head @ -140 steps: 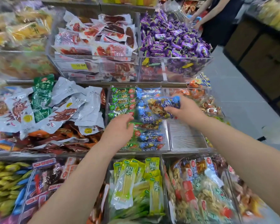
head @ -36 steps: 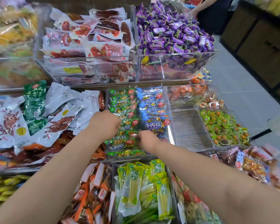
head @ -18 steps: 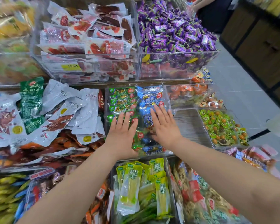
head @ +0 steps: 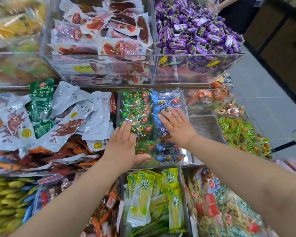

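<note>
Now both hands lie flat with straight fingers, gripping nothing: the left hand (head: 122, 147) over the green packets (head: 135, 106), the right hand (head: 177, 128) on the blue packets (head: 166, 100).

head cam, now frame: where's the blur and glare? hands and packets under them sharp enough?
Head view, centre: sharp, with the left hand and right hand crisp on the green packets and blue packets. Head view, left edge: smeared, yellow packs top left and yellow snacks bottom left blurred. Head view, upper tier: soft reflections on the clear bin fronts. Light is even, no hard shadows.
</note>
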The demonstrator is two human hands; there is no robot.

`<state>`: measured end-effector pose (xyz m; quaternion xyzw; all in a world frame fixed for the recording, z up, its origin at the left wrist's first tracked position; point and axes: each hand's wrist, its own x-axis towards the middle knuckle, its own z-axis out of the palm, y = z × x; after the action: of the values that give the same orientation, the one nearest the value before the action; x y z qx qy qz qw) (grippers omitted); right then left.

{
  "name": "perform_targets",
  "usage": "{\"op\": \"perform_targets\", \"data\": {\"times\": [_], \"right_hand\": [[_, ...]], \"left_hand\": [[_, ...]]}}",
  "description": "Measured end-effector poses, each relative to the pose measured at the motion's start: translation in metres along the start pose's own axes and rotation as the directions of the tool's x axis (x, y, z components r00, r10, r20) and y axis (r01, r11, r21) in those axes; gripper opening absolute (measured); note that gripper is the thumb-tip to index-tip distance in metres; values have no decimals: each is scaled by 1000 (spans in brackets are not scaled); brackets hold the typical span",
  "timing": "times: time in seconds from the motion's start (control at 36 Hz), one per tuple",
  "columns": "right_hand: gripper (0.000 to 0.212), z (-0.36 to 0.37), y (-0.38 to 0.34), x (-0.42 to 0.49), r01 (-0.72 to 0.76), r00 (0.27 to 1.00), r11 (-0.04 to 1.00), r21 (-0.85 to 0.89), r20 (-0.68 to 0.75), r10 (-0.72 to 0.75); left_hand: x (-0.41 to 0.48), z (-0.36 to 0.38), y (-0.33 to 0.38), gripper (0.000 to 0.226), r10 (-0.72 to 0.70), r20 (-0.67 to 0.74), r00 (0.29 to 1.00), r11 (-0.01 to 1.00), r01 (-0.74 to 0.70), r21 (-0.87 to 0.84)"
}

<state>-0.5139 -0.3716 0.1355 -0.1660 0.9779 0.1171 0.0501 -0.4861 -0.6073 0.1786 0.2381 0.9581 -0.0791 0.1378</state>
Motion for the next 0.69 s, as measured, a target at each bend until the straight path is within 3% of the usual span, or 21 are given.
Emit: {"op": "perform_targets", "data": {"times": [0.06, 0.17, 0.28, 0.44, 0.69], "right_hand": [[105, -5, 6, 5, 45, 999, 996, -82, 2, -45], [86, -4, 5, 2, 59, 998, 995, -86, -3, -60], [92, 3, -2, -6, 18, 999, 995, -95, 42, -14], [94, -18, 4, -3, 44, 986, 989, 141, 154, -66], [80, -23, 1, -46, 4, 995, 876, 483, -91, 45]], "left_hand": [[3, 3, -3, 126, -76, 23, 997, 997, 76, -9], [19, 7, -3, 112, -204, 30, 978, 979, 204, -6], [29, 5, 2, 117, -303, 59, 951, 953, 299, 55], [26, -3, 8, 123, -389, 78, 918, 919, 381, 101], [12, -5, 10, 132, -369, 36, 929, 929, 368, 35]]}}
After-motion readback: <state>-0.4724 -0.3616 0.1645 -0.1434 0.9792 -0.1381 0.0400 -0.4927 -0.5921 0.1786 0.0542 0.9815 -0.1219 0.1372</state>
